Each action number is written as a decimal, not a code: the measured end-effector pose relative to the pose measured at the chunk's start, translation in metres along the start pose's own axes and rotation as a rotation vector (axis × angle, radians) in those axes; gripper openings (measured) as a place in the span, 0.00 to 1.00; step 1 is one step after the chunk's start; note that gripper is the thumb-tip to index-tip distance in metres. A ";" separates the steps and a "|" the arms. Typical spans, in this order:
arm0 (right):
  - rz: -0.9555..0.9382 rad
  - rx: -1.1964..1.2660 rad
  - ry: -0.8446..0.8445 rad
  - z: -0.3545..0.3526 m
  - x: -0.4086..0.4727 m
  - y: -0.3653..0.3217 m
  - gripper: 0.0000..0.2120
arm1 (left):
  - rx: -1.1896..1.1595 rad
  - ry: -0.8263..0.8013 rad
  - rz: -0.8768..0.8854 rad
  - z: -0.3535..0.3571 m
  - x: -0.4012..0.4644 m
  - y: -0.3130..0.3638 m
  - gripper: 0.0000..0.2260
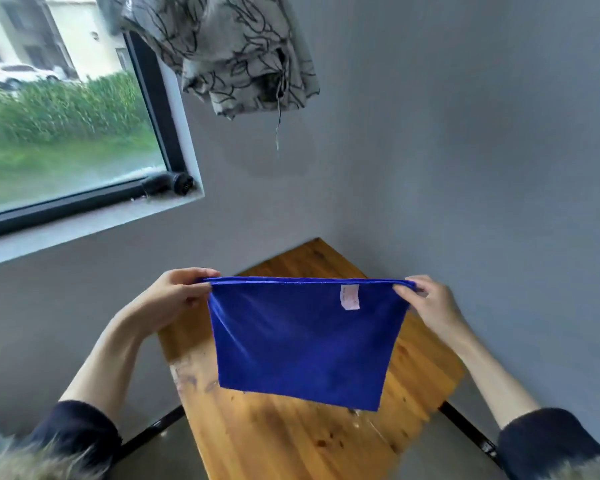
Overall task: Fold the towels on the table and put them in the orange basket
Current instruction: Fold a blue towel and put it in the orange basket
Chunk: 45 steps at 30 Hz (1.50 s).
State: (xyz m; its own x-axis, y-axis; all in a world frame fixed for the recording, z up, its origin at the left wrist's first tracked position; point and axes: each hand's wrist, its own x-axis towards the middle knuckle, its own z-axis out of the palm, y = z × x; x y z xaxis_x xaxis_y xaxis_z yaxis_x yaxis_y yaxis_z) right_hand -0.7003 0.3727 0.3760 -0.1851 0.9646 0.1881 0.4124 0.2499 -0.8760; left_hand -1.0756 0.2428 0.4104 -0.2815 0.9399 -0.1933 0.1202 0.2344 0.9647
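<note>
A blue towel [302,344] hangs in the air above the wooden table [291,441], doubled over so two layers meet along its top edge. A small white label sits near its upper right corner. My left hand [177,296] pinches the towel's top left corner. My right hand [430,306] pinches the top right corner. The towel is stretched taut between both hands, its lower edge hanging free just above the tabletop. No orange basket is in view.
The table stands in a corner against grey walls [465,168]. A window [66,116] with a dark frame is at the upper left. A bundled patterned curtain [236,53] hangs above. Dark table legs [465,427] show below the tabletop.
</note>
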 end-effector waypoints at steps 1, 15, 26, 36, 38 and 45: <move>-0.021 0.027 -0.003 -0.003 0.003 -0.009 0.04 | 0.113 -0.014 0.029 -0.003 -0.002 0.007 0.11; -0.053 0.441 -0.063 -0.019 0.037 -0.072 0.10 | 0.323 0.404 0.367 -0.032 -0.002 0.041 0.04; -0.302 0.204 -0.184 -0.025 0.037 -0.107 0.13 | 0.050 0.457 0.465 -0.055 0.005 0.055 0.07; -0.047 0.484 -0.158 -0.012 0.044 -0.084 0.07 | 0.166 0.352 0.357 -0.072 -0.004 0.048 0.07; 0.003 0.604 -0.146 -0.010 0.048 -0.081 0.05 | 0.194 0.316 0.325 -0.072 -0.004 0.045 0.08; 0.081 0.848 -0.052 -0.008 0.062 -0.089 0.06 | 0.365 0.194 0.318 -0.059 -0.006 0.046 0.12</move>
State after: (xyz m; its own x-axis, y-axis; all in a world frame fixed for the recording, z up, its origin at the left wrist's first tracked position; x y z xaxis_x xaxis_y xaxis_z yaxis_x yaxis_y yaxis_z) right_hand -0.7417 0.4110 0.4692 -0.2328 0.9665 0.1082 -0.3774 0.0128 -0.9260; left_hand -1.1243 0.2334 0.4662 -0.3443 0.9234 0.1693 0.5428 0.0487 0.8384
